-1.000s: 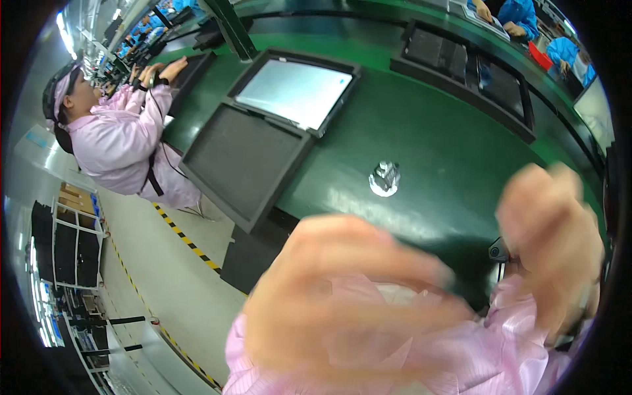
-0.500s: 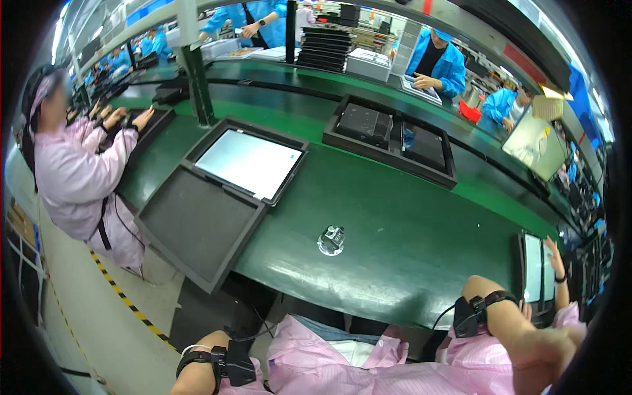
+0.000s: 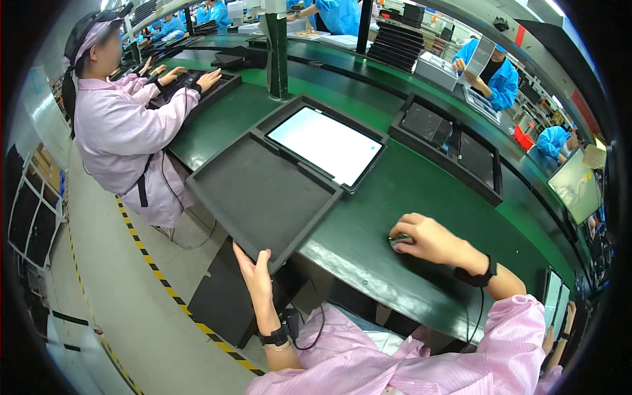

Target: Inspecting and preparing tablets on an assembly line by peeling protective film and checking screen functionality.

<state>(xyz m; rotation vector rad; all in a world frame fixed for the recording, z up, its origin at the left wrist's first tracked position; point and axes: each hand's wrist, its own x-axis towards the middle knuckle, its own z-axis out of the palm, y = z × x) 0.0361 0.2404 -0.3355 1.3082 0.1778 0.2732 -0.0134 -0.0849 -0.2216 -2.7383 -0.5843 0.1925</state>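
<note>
In the head view, the left hand (image 3: 259, 276) is positioned at the near edge of an empty black tray (image 3: 263, 194), left of the frame's centre; the thumb is spread from the fingers, and whether the edge is gripped cannot be told. A small shiny object (image 3: 399, 242) is grasped by the curled right hand (image 3: 428, 239) on the green table (image 3: 359, 230), right of centre. A tablet (image 3: 326, 145) with a lit screen is seated in a frame (image 3: 266, 123) at upper centre, adjoining the tray.

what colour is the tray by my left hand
The tray is black, seen best in the head view.
</note>
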